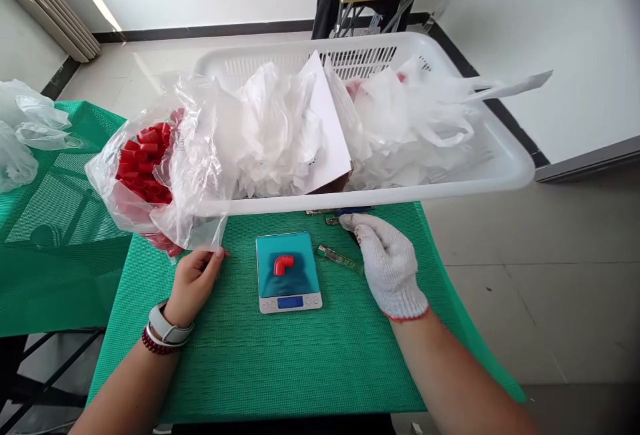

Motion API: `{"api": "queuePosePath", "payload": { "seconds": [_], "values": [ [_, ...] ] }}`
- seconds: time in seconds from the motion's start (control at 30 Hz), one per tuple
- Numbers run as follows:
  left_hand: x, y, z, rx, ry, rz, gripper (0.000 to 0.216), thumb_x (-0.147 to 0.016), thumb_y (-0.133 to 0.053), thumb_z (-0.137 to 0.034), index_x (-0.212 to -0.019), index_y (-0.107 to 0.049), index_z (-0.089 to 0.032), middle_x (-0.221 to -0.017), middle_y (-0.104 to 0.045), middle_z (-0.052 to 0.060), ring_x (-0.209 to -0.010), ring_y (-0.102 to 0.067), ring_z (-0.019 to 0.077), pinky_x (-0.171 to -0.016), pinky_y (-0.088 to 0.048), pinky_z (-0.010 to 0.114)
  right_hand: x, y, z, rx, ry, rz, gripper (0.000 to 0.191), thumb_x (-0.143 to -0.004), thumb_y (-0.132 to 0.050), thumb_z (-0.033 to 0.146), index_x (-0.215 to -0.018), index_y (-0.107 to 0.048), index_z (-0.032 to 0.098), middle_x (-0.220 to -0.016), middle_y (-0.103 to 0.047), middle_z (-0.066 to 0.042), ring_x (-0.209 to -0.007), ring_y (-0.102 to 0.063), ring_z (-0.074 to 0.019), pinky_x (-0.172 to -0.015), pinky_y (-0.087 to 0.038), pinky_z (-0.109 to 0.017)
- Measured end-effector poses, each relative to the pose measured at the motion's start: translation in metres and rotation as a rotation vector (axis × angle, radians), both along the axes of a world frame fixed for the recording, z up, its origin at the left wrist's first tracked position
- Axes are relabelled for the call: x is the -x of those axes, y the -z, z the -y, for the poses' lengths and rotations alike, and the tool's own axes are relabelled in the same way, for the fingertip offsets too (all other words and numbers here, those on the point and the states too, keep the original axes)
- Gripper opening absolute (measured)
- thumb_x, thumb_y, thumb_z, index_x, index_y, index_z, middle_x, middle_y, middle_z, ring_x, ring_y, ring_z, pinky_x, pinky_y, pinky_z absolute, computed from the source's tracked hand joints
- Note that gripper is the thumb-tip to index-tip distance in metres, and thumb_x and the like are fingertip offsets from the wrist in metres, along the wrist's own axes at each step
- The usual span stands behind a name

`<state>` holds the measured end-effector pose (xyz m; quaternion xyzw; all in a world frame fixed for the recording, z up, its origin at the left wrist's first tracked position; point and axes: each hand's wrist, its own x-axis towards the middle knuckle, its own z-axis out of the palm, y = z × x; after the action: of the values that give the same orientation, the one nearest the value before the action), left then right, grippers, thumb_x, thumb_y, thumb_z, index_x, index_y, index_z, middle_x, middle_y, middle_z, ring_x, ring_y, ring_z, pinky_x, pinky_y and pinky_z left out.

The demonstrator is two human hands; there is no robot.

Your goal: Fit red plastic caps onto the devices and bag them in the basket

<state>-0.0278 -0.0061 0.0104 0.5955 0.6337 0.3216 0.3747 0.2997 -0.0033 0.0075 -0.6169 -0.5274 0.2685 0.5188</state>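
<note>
In the head view the left hand [193, 282], with a watch at its wrist, lies half curled on the green desk [300, 362]. Its thumb and fingertips are at the lower corner of the clear bag [200, 155] of red fittings [145, 162], though whether they pinch the plastic cannot be told. The gloved right hand [387, 265] is open, palm down, its fingertips reaching small dark items half hidden under the front rim of the white basket [380, 196]. Between the hands a scale [289, 288] carries one red elbow [283, 264], with a green stick [340, 259] just beside it, too small to identify.
</note>
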Motion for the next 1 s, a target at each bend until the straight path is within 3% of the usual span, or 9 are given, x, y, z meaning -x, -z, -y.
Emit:
{"api": "queuePosePath", "payload": {
  "seconds": [0.27,0.53,0.7,0.87,1.0],
  "values": [
    [-0.002,-0.002,-0.001,0.0,0.019,-0.001,0.031,-0.092,-0.055,-0.043,-0.085,-0.068,-0.016,-0.05,-0.047,-0.004,-0.047,-0.046,0.0112,-0.047,-0.036,0.023,-0.002,0.004,-0.001,-0.04,-0.03,0.055,0.023,-0.094,-0.056,0.029,-0.101,-0.077,0.02,-0.099,-0.077,-0.007,-0.094,-0.074,-0.0231,-0.088,-0.061,-0.04],
    [-0.002,-0.002,-0.002,-0.028,0.045,-0.003,0.03,-0.094,-0.052,-0.042,-0.087,-0.066,-0.017,-0.051,-0.046,-0.005,-0.048,-0.046,0.0114,-0.047,-0.036,0.023,0.002,-0.004,-0.001,-0.068,-0.041,0.174,0.025,-0.095,-0.052,0.027,-0.1,-0.076,0.02,-0.099,-0.077,-0.006,-0.093,-0.073,-0.0219,-0.085,-0.06,-0.037],
    [-0.007,-0.005,0.002,-0.221,0.086,-0.14,0.023,-0.094,-0.054,-0.035,-0.085,-0.065,-0.017,-0.06,-0.055,-0.003,-0.053,-0.049,0.0114,-0.051,-0.038,0.023,0.009,-0.02,0.004,-0.098,-0.191,0.576,0.024,-0.095,-0.055,0.027,-0.1,-0.076,0.017,-0.103,-0.077,-0.007,-0.097,-0.071,-0.0235,-0.089,-0.055,-0.038],
    [-0.023,-0.027,0.016,-0.449,0.203,-0.211,0.018,-0.097,-0.052,-0.024,-0.084,-0.063,-0.017,-0.073,-0.063,0.001,-0.065,-0.056,0.0125,-0.062,-0.045,0.024,0.016,-0.036,0.018,0.101,-0.252,1.014,0.025,-0.095,-0.054,0.03,-0.098,-0.077,0.02,-0.108,-0.076,-0.005,-0.093,-0.069,-0.0262,-0.079,-0.051,-0.04],
    [-0.04,-0.049,0.024,-0.553,0.404,-0.32,0.013,-0.098,-0.053,-0.022,-0.094,-0.064,-0.018,-0.087,-0.065,0.004,-0.081,-0.062,0.0165,-0.074,-0.049,0.028,0.02,-0.044,0.028,0.235,-0.283,1.127,0.022,-0.091,-0.06,0.029,-0.104,-0.076,0.023,-0.117,-0.073,-0.004,-0.098,-0.067,-0.0275,-0.078,-0.05,-0.04]
  ]
}}
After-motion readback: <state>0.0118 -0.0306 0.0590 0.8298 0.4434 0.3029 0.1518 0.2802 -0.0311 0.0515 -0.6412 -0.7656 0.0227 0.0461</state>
